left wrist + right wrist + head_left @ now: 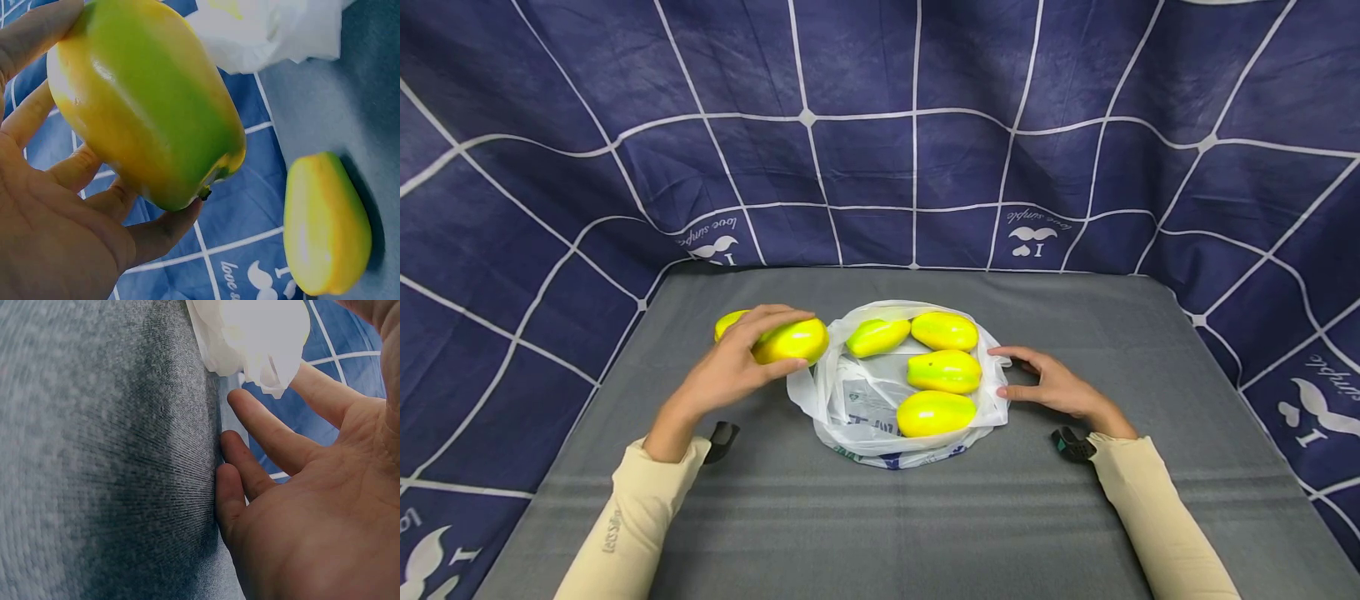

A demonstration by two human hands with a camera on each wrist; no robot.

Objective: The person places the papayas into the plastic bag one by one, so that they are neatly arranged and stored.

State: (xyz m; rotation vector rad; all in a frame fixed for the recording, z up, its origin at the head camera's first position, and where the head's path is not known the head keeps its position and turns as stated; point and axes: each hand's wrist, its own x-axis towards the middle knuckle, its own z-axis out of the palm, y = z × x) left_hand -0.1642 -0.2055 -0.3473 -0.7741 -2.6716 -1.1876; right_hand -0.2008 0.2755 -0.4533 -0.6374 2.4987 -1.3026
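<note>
A yellow-green papaya (150,106) is in my left hand (733,367), with thumb and fingers around it, just past the left rim of a white plastic bag (805,396). Several more papayas (936,413) lie inside that bag, whose mouth is spread wide. Behind my left hand, a loose papaya (326,225) rests on the grey cloth, partly covered in the head view. At the bag's right rim is my right hand (1052,385), its fingers extended and fingertips right at the plastic. Nothing shows in its palm in the right wrist view.
Grey cloth (895,533) covers the tabletop under the bag. Blue curtains (865,158) with white grid lines stand at the back and both sides. Each wrist wears a dark band (1072,444).
</note>
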